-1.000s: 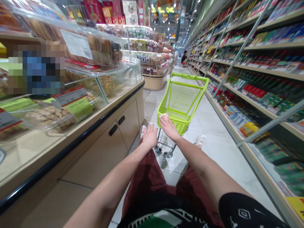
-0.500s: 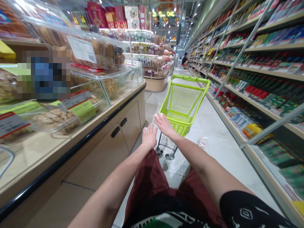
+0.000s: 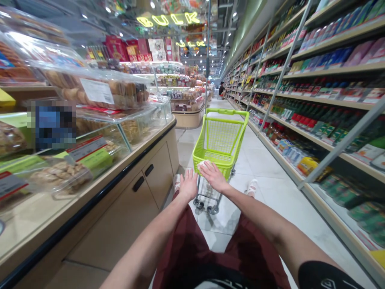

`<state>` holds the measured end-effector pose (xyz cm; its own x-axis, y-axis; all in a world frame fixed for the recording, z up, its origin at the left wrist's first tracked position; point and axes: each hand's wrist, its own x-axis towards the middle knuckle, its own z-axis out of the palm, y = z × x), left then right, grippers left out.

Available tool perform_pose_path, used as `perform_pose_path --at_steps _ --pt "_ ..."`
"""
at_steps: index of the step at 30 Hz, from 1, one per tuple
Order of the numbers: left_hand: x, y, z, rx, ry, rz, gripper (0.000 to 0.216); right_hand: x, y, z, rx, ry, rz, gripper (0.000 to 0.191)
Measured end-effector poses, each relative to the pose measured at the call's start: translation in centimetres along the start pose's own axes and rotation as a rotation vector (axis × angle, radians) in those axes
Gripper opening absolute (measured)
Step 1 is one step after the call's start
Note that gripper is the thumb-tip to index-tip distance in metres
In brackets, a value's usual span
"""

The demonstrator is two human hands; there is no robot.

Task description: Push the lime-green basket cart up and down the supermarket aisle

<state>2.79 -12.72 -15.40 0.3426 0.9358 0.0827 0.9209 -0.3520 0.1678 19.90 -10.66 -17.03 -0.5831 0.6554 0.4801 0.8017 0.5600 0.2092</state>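
My left hand [image 3: 188,185] is in front of me with its fingers stretched and a little apart, holding nothing that I can see. Just to its right, my right hand [image 3: 214,176] reaches towards the near lower edge of a lime-green shopping cart [image 3: 221,150]. A crumpled white tissue-like piece [image 3: 204,163] shows at its fingertips, pressed under the fingers. Both hands are palm down, and the right one overlaps the cart's basket. Whether it touches the cart, I cannot tell. Nothing can be seen in the visible part of the basket.
On the left runs a wooden display counter [image 3: 120,216] bearing clear boxes of baked goods [image 3: 104,90]. Long shelves of bottles and cans [image 3: 327,104] line the right side. A distant person [image 3: 221,89] is by the shelves. Pale floor tiles [image 3: 264,160] lie between.
The view has tilted up and turned slightly, so the cart appears lower and farther left. My right hand has come lower over the cart's near edge; the left hand stays beside it.
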Motion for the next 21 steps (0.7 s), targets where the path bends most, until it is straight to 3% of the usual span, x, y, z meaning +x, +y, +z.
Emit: perform_pose_path --at_steps 3,11,18,21 --pt "0.3 1.3 -0.5 0.017 0.01 0.032 0.065 -0.7 1.7 -1.0 -0.027 0.029 0.07 0.04" --pt "0.3 4.2 -0.9 0.041 -0.039 0.128 0.066 -7.8 1.4 2.5 -0.025 -0.135 0.148 0.032" --pt "2.3 4.9 -1.3 0.112 0.003 0.157 0.063 -6.1 2.5 -2.0 -0.03 0.076 0.138 0.041" --pt "3.1 5.6 -2.5 0.167 0.001 0.159 0.061 -6.6 3.5 -1.8 -0.047 0.029 0.214 0.039"
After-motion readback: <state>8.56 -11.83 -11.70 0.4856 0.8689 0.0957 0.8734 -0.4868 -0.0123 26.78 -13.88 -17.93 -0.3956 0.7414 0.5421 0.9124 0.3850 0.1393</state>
